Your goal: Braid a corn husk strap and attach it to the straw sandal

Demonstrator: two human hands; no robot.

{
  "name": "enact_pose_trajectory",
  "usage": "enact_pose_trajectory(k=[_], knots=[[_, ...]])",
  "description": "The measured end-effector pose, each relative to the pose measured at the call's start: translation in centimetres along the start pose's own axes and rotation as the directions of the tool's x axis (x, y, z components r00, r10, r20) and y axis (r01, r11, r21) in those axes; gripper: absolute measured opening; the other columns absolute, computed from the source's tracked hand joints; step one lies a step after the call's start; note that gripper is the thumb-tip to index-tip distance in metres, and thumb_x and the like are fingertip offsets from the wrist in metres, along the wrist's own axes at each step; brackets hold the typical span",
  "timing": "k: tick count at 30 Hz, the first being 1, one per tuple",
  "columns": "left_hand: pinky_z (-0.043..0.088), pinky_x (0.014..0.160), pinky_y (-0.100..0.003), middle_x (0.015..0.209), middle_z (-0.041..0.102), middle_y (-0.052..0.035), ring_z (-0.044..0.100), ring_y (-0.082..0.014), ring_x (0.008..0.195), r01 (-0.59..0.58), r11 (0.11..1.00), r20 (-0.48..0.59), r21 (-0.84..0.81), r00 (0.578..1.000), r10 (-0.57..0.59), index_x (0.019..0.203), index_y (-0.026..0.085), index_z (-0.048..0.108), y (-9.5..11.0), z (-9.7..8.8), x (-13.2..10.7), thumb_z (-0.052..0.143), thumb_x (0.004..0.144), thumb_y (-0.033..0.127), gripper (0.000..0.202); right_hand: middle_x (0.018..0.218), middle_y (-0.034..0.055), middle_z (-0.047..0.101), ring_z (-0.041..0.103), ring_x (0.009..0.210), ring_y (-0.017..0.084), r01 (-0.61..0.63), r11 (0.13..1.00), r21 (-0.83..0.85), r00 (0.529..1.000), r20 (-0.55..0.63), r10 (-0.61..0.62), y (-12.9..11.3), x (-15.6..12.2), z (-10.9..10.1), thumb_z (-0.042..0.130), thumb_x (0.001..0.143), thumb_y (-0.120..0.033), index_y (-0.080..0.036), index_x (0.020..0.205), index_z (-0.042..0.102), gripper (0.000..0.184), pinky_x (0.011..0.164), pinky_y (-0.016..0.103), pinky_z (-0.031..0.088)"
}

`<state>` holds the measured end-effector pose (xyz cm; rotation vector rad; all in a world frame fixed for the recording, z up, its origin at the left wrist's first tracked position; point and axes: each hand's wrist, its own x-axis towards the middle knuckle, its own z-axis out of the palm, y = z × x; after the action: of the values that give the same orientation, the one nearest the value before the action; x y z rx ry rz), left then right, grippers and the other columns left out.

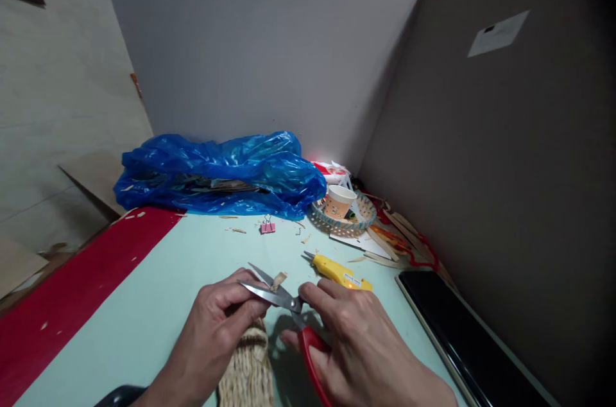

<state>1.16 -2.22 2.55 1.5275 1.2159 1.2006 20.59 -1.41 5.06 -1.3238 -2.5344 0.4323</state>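
Red-handled scissors (pixel 314 355) are gripped in my right hand (pixel 359 333), their blades pointing left and parted. Between the blades sticks up the short end of a tan strip (pixel 279 280). My left hand (pixel 214 323) is closed in a pinch just left of the blades, at the top of a braided, straw-coloured woven piece (pixel 248 368). That piece hangs down toward the near table edge, its lower end out of frame. The fingertips partly hide how the strip joins the weave. Just beyond my right hand lie yellow-handled pliers or snips (pixel 337 271).
A blue plastic bag (pixel 216 163) with flat dark material inside lies at the back. Right of it, a woven basket (pixel 332 224) holds a paper cup (pixel 341 200). A pink binder clip (pixel 267 228) and scraps dot the pale table (pixel 144 311). A black flat device (pixel 462 330) lies right.
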Motion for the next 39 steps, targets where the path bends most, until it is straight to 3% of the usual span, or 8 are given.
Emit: enact_pose_trajectory(k=[8,15,18,23,27,31,36,39], knots=[[0.044,0.066,-0.026,0.070,0.063,-0.0001,0.058,-0.0161,0.071,0.020,0.999,0.009,-0.045,1.000,-0.019,0.064,0.022,0.074,-0.5,0.2,-0.3,0.060,0.082,0.019,0.023,0.077,0.0032,0.063,0.054,0.066,0.018,-0.015,1.000,0.015,1.000,-0.021,0.015,0.3,-0.1,0.2,0.054,0.073,-0.017,-0.021,0.077,0.051,0.006,0.058,0.028,0.031],[0.045,0.068,-0.026,0.073,0.064,-0.0012,0.060,-0.0177,0.074,0.060,0.996,-0.018,0.064,0.998,-0.059,0.069,0.022,0.075,-0.6,-0.1,-0.2,0.062,0.085,0.030,0.022,0.077,0.0026,0.064,0.056,0.063,0.016,-0.024,0.999,-0.032,0.999,0.030,0.025,1.0,-0.2,-0.6,0.050,0.082,-0.016,-0.021,0.078,0.051,0.006,0.056,0.026,0.032],[0.045,0.066,-0.026,0.071,0.065,-0.0005,0.061,-0.0168,0.070,0.021,0.998,-0.048,0.059,0.999,-0.018,0.071,0.025,0.077,-0.6,0.1,-0.3,0.062,0.085,0.030,0.021,0.078,0.0034,0.064,0.058,0.064,0.018,-0.100,0.975,-0.199,0.995,-0.024,0.098,2.8,0.0,-2.0,0.049,0.088,-0.024,-0.021,0.083,0.054,0.007,0.055,0.028,0.029],[0.049,0.066,-0.023,0.074,0.071,-0.0002,0.065,-0.0164,0.072,-0.019,1.000,-0.112,0.024,0.993,0.022,0.072,0.028,0.080,-0.2,0.0,-0.5,0.065,0.081,0.025,0.017,0.087,0.0062,0.067,0.064,0.070,0.023,-0.314,0.825,-0.470,0.949,-0.172,0.264,7.7,0.4,-3.2,0.053,0.087,-0.021,-0.022,0.100,0.060,0.015,0.050,0.028,0.023],[0.053,0.067,-0.024,0.075,0.077,-0.0007,0.068,-0.0182,0.075,-0.039,0.998,-0.122,0.047,0.992,0.045,0.076,0.031,0.082,0.2,-0.6,-0.4,0.068,0.075,0.022,0.017,0.092,0.0121,0.068,0.065,0.081,0.025,-0.303,0.775,-0.554,0.953,-0.182,0.242,10.5,0.1,-2.6,0.050,0.090,-0.015,-0.016,0.108,0.062,0.022,0.059,0.030,0.038],[0.052,0.084,-0.031,0.074,0.080,0.0009,0.070,-0.0204,0.077,0.000,0.986,-0.147,0.165,0.989,0.024,0.079,0.033,0.081,0.4,-1.3,-0.9,0.067,0.076,0.024,0.017,0.093,0.0155,0.068,0.062,0.086,0.027,-0.286,0.777,-0.560,0.958,-0.167,0.232,11.7,-0.4,-2.5,0.052,0.086,-0.007,-0.012,0.109,0.063,0.027,0.071,0.034,0.042],[0.053,0.074,-0.025,0.086,0.079,0.0014,0.071,-0.0200,0.084,-0.009,0.964,-0.043,0.264,0.999,0.022,0.085,0.033,0.079,0.3,-2.2,-2.3,0.062,0.085,0.028,0.017,0.090,0.0141,0.069,0.063,0.078,0.027,-0.306,0.817,-0.489,0.948,-0.236,0.214,9.9,-0.1,-3.0,0.046,0.091,-0.013,-0.014,0.110,0.064,0.026,0.063,0.033,0.041],[0.052,0.083,-0.025,0.089,0.080,0.0029,0.071,-0.0185,0.086,-0.063,0.961,-0.011,0.270,0.998,0.069,0.087,0.034,0.079,0.1,-2.6,-2.9,0.062,0.085,0.023,0.020,0.089,0.0084,0.070,0.064,0.075,0.020,-0.125,0.981,-0.147,0.956,-0.281,0.079,6.3,0.5,-2.0,0.043,0.093,-0.012,-0.018,0.107,0.065,0.027,0.067,0.029,0.045]])
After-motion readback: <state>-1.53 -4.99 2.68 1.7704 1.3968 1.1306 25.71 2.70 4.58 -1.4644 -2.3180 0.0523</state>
